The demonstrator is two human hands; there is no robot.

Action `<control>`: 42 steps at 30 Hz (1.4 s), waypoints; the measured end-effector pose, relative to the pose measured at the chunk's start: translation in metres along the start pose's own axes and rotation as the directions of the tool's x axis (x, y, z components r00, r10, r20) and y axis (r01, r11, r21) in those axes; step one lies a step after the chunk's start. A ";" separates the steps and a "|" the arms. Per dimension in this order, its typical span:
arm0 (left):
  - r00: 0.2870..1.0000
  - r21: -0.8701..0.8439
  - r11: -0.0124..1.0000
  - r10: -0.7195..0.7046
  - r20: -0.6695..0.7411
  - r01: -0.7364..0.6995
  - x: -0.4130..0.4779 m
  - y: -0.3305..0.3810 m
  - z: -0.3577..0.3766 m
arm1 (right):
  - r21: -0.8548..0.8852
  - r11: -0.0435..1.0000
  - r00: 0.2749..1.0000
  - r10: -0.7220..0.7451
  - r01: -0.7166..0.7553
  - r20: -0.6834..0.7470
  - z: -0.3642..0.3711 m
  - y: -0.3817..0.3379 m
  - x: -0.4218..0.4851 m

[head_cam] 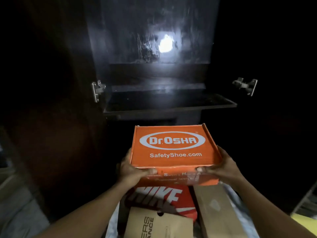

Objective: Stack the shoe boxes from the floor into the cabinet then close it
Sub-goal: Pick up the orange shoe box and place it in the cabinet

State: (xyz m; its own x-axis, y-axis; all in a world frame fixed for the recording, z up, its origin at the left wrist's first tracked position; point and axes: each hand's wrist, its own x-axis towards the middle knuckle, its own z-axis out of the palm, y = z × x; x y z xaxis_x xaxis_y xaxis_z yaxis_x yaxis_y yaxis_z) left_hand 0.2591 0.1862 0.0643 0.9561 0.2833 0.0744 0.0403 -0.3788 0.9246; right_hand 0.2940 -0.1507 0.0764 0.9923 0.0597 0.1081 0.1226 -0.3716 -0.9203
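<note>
Cabinet [154, 76] sides and the panels flanking it too dark to make out; only the back panel [130, 40] lit, with a bright glare spot at centre. Space under the shelf [169, 104] black; contents not discernible. Small print on near face of orange box [173, 146] blurred, partly covered by thumbs, unreadable. Lid shut; contents hidden. Nike box [164, 196], red, on the floor, overlapped from above by the orange box and at its near edge by the tan box [154, 225]. Tan box cut off at bottom of frame, lettering only partly in view. Brown box [214, 213], long, just right of the Nike box, likewise cut off at bottom. All three closed; contents not visible. Orange box held in the air in front of the cabinet, lower than the shelf, above the floor boxes, lid up, "Dr.OSHA" and "SafetyShoe.com" legible on top. Gripped at both near corners: left hand [132, 169] wrapped round the left corner, thumb across the near face; right hand [223, 167] wrapped round the right corner, thumb likewise on the near face. Fingertips under the box out of sight. Left hinge [97, 90] and right hinge [245, 85], metal, at the cabinet edges, level with the shelf.
</note>
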 end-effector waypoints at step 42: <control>0.958 0.168 0.980 -0.059 -0.280 0.109 0.153 -0.148 0.061 | -0.265 0.953 0.983 0.111 -0.146 -0.143 0.186 0.101 0.169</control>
State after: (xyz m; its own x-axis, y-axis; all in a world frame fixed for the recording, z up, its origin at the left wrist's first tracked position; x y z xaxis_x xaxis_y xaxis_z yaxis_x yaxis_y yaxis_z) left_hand 0.4169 0.2317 -0.0837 0.8326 0.5404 0.1215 0.1925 -0.4879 0.8514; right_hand 0.4709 -0.0061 -0.0682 0.9917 -0.1149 0.0576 -0.0243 -0.6082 -0.7934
